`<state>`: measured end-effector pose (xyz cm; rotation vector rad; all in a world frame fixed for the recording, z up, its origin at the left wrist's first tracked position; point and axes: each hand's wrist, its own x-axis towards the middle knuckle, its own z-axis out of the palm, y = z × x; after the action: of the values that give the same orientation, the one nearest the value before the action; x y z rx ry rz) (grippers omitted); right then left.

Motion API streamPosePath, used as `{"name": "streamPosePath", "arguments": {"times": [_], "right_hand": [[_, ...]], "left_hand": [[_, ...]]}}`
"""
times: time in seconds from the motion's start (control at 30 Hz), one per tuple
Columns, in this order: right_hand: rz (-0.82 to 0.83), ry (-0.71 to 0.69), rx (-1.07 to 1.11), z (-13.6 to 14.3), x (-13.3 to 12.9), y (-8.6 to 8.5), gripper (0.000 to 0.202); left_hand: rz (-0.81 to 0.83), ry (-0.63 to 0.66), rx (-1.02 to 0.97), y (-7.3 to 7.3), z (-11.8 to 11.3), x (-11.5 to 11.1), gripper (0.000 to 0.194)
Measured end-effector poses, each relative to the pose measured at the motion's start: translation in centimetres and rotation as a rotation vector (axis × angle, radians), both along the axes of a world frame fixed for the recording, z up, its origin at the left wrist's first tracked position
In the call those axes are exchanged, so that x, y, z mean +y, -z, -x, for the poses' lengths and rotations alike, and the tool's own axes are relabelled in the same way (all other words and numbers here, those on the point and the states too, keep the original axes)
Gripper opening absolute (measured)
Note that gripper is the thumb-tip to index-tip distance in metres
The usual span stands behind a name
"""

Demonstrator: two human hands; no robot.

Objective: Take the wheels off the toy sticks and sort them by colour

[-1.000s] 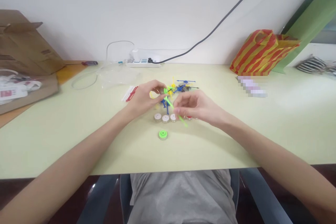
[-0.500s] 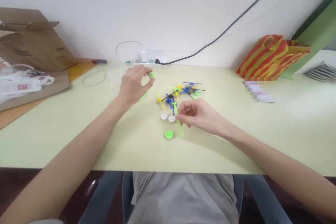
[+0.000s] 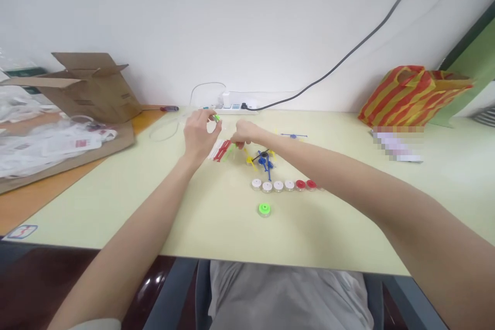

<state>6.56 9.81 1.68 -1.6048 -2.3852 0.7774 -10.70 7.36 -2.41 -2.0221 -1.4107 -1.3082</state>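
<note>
My left hand (image 3: 199, 134) is raised above the table, thumb and fingers pinching a small green disc (image 3: 217, 118) by its edges. My right hand (image 3: 246, 134) reaches across to the far middle of the table, its fingers closed at the end of a thin green plastic stick (image 3: 229, 152). Beside that stick lie red sticks (image 3: 221, 151) and white sticks (image 3: 215, 150). A row of clear-sided discs with white tops (image 3: 278, 186) and red tops (image 3: 300, 185) runs under my right forearm. Nearer me sits a single green disc (image 3: 265, 209).
Blue pieces (image 3: 269, 165) and yellow pieces (image 3: 249, 159) with thin arms lie near my right forearm. At the back stands a power strip (image 3: 234, 110) with a dark cable. A cardboard box (image 3: 104, 93) is at left, a striped bag (image 3: 406, 95) at right.
My right hand has moved left and away from me with the green stick, to the red and white sticks. More discs now show in the row. My left hand still holds its green disc.
</note>
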Motion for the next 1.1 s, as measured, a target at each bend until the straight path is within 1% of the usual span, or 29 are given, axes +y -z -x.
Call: {"name": "streamPosePath", "arguments": {"times": [0.03,0.17,0.27,0.37,0.5,0.7,0.73,0.8,0.87,0.93,1.0,1.07,1.1], "right_hand": [[0.014,0.001,-0.030,0.5,0.3,0.3,0.002],[0.055,0.008,-0.096,1.7,0.9,1.6,0.016],[0.053,0.008,-0.101,1.7,1.1,2.1,0.022],[0.043,-0.005,-0.090,1.5,1.2,2.3,0.023],[0.054,-0.029,-0.091,1.2,1.0,1.8,0.019],[0.067,-0.097,-0.160,0.4,-0.4,0.0,0.004],[0.063,-0.111,-0.177,0.2,-0.6,-0.1,0.004],[0.047,-0.135,-0.203,-0.2,-0.9,-0.2,0.013],[0.014,-0.151,-0.211,-0.6,-1.0,0.0,0.027],[-0.081,-0.176,-0.202,-1.0,-0.9,0.4,0.039],[-0.233,-0.247,-0.193,-1.3,-0.6,0.9,0.038],[-0.381,-0.361,-0.201,-1.6,-0.2,1.4,0.033],[-0.429,-0.427,-0.211,-1.8,-0.1,1.6,0.031]], "left_hand": [[-0.001,0.001,0.003,0.0,0.0,0.0,0.012],[0.010,0.001,0.003,0.0,-0.2,0.1,0.012],[0.027,0.011,0.010,-0.1,-0.4,0.0,0.011],[0.017,0.026,0.020,-0.1,-0.5,0.0,0.010],[0.002,0.035,0.016,-0.2,-0.5,-0.1,0.009],[0.009,0.051,-0.003,-0.1,-0.5,0.0,0.010],[0.011,0.053,-0.006,-0.1,-0.5,0.0,0.010],[0.013,0.056,-0.009,-0.1,-0.5,0.0,0.009],[0.017,0.057,-0.011,-0.1,-0.6,0.0,0.010],[0.019,0.055,-0.012,-0.1,-0.6,0.0,0.010],[0.020,0.050,-0.011,-0.1,-0.6,-0.1,0.010],[0.020,0.046,-0.010,-0.1,-0.6,-0.1,0.010],[0.020,0.045,-0.010,-0.1,-0.6,-0.1,0.010]]}}
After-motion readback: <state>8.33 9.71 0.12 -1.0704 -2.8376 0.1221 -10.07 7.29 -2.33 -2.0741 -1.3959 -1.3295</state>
